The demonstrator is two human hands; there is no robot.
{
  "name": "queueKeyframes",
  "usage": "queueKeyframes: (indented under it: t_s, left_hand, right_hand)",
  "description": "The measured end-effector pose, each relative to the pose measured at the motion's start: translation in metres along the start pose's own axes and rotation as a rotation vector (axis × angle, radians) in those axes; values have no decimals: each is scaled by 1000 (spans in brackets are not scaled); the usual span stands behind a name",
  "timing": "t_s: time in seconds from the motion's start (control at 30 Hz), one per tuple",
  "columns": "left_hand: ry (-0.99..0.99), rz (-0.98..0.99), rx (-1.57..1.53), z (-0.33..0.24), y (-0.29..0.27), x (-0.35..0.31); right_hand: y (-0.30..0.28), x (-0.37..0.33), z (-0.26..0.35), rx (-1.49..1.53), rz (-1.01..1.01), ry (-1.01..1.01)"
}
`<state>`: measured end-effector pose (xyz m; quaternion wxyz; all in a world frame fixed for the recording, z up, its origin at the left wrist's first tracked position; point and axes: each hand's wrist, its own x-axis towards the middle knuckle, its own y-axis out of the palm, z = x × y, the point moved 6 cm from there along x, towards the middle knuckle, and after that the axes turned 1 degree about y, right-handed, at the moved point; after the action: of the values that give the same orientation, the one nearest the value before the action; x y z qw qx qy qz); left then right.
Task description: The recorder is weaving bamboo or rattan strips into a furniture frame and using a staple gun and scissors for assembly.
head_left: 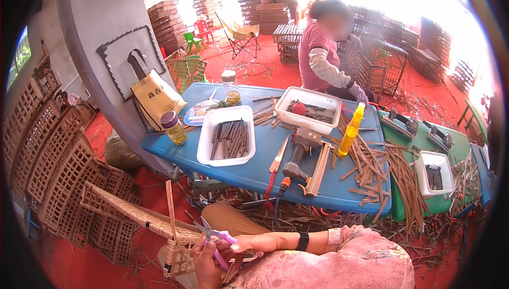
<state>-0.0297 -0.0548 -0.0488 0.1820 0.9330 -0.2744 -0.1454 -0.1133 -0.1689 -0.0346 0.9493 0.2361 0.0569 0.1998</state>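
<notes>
In front of me, low in the view, is a pair of scissors (225,236) with pink-purple handles and short metal blades. My right hand (252,243), with a black band at the wrist, is closed around the handles. Close beside it is my left hand (205,264), its fingers bent together near the scissors; what they pinch I cannot make out. A woven basket (177,256) of tan strips leans at my lap, its long rim running up to the left. One loose strip (170,209) stands up from it next to the blades.
On the blue table (254,175) are a white tray of dark strips (246,157), another white tray (286,110), a power tool (302,154), a knife (279,154), a yellow bottle (351,130) and jars. A co-worker (321,55) sits beyond. Stacked baskets (58,167) stand left.
</notes>
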Motion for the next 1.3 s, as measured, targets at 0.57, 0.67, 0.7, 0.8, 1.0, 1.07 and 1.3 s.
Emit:
queueKeyframes:
  t_s: [0.57, 0.67, 0.7, 0.8, 1.0, 1.07, 1.3]
  left_hand:
    - [47, 243, -57, -34, 27, -5]
    - [95, 257, -33, -35, 26, -3]
    - [95, 257, -34, -35, 24, -6]
    - [78, 223, 77, -33, 22, -4]
    - [176, 227, 145, -31, 12, -1]
    - [198, 190, 199, -41, 20, -5]
    - [177, 188, 133, -34, 8, -4]
  right_hand:
    - [7, 2, 3, 54, 169, -76]
    - [3, 0, 1, 35, 123, -40]
    - [1, 0, -7, 35, 125, 6]
    - [6, 0, 0, 59, 90, 32]
    - [7, 1, 4, 57, 110, 67]
    - [6, 3, 3, 64, 121, 67]
    - [13, 3, 3, 113, 180, 7]
